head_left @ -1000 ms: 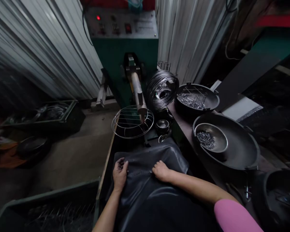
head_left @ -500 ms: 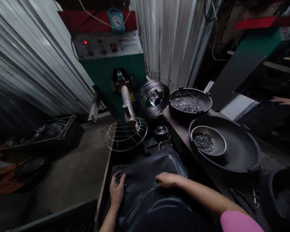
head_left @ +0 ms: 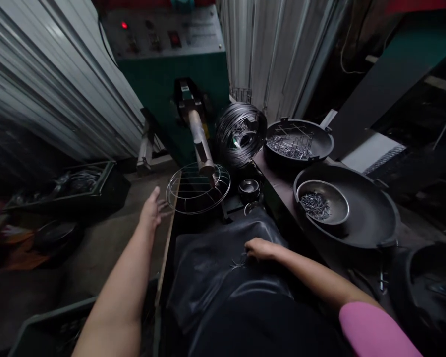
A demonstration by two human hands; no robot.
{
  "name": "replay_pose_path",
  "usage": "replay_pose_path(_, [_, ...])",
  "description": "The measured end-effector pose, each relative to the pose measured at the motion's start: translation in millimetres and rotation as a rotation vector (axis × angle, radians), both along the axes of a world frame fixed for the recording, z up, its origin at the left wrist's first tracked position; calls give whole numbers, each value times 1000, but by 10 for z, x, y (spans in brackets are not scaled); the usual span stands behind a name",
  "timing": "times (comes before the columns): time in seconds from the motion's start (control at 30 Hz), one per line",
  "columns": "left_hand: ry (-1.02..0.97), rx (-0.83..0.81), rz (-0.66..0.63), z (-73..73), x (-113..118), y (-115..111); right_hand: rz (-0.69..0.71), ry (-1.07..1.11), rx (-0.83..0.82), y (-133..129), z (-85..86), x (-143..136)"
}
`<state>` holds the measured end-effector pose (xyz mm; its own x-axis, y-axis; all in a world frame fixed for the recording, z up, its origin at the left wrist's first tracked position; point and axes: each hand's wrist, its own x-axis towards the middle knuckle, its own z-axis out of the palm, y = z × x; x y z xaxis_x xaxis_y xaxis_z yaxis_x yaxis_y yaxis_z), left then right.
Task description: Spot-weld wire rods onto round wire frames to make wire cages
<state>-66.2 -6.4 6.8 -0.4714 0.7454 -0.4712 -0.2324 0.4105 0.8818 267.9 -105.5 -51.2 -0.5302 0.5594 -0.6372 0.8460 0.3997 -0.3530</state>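
My left hand (head_left: pixel 154 208) is stretched out with its fingers apart, just left of a round wire rack (head_left: pixel 186 198) under the machine's metal electrode arm (head_left: pixel 200 141). Nothing shows in that hand. Over the dark apron (head_left: pixel 211 263) on my lap, my right hand (head_left: pixel 259 248) has its fingers closed beside a small bunch of thin metal pins (head_left: pixel 238 263). What its fingertips hold is too small to make out.
A green machine (head_left: pixel 144 79) stands ahead, with a wire coil (head_left: pixel 241 134) to its right. Further right are a pan of wire pieces (head_left: pixel 321 139) and a larger pan (head_left: pixel 375 213) holding a steel bowl (head_left: pixel 342 206) of pins. A green crate (head_left: pixel 113 191) is at left.
My left hand has moved from the apron up and leftward to beside the wire rack, and its fingers have spread. My right hand stays at the pins. The camera view has tilted down.
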Motion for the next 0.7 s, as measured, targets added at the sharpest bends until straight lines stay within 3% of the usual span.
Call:
replay_pose_path(0.17, [15,25,-117,122,128,279,54,-98,5,-111,-138,-233])
replay_pose_path(0.4, [-68,7,-155,117,109,236,79,-89,-13,-129,-72,-129])
replay_pose_path(0.7, [-72,-18,-225,146,87,271,-1,-10,3,-138,8,-58])
